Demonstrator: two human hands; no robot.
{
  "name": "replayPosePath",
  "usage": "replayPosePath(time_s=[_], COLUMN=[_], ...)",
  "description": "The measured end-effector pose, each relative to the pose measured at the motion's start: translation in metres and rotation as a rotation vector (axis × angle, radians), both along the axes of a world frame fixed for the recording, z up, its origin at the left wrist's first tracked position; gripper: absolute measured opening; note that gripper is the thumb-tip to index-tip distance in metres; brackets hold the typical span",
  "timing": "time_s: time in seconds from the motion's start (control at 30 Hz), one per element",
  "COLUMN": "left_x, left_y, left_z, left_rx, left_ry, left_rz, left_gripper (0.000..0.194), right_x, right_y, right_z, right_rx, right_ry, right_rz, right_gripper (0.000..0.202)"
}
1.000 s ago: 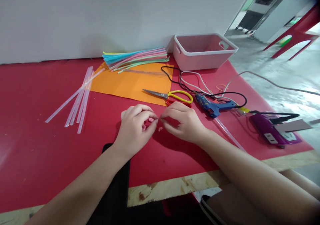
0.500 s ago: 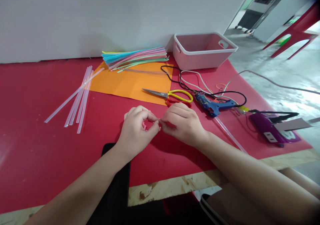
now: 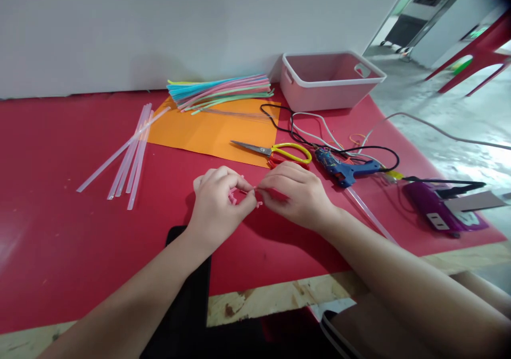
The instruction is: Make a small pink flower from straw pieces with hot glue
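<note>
My left hand (image 3: pixel 219 196) is closed around a bent pink pipe cleaner (image 3: pixel 232 196), mostly hidden by the fingers, with small pink ends poking out near the thumb. My right hand (image 3: pixel 297 194) pinches at the same small piece, its fingertips meeting those of my left hand just above the red table. Behind my right hand lie scissors (image 3: pixel 293 148) with one yellow and one red handle, blades pointing left. A blue glue gun (image 3: pixel 343 168) rests to the right, with a clear glue stick (image 3: pixel 369 214) beside it, partly hidden by my forearm.
Several pipe cleaners (image 3: pixel 223 92) lie bundled on an orange sheet (image 3: pixel 199 135). Loose glue sticks (image 3: pixel 133 151) are at left. A pink basket (image 3: pixel 331 90) stands at the back. Cables (image 3: pixel 319 116) run to a purple power strip (image 3: pixel 431 204). A black flat object (image 3: pixel 191 295) lies under my left forearm.
The view has shifted slightly, so the table's things appear a little further right. My right fingers have opened out slightly, still pinching at the pink pipe cleaner beside my left hand.
</note>
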State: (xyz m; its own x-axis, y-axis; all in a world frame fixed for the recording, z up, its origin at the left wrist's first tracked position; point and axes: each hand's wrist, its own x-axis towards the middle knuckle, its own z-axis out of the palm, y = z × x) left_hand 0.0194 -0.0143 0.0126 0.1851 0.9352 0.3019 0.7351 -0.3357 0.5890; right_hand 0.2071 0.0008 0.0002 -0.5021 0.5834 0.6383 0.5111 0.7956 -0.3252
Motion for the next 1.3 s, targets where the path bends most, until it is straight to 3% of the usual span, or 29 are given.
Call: replayPosePath(time_s=[0.6, 0.87, 1.0, 1.17, 1.3], left_x=[0.0009, 0.002, 0.0007, -0.0016, -0.0024], left_y=[-0.005, -0.0048, -0.0032, -0.0011, 0.0018], left_z=[0.005, 0.0029, 0.0001, -0.001, 0.0016], left_rx=[0.148, 0.152, 0.073, -0.267, -0.396], left_ry=[0.084, 0.058, -0.089, -0.445, -0.536], left_rz=[-0.064, -0.073, -0.119, -0.16, -0.154], left_gripper=[0.011, 0.01, 0.007, 0.012, 0.012], right_x=[-0.003, -0.0047, -0.0025, 0.0017, 0.0018], right_y=[-0.003, -0.0035, -0.0019, -0.0002, -0.0009], right_z=[-0.001, -0.002, -0.0019, -0.0011, -0.001], right_rx=[-0.137, -0.112, -0.109, -0.123, -0.129], right_ry=[0.112, 0.125, 0.149, 0.174, 0.181], right_rz=[-0.001, -0.023, -0.018, -0.015, -0.012], right_gripper=[0.007, 0.005, 0.006, 0.007, 0.008])
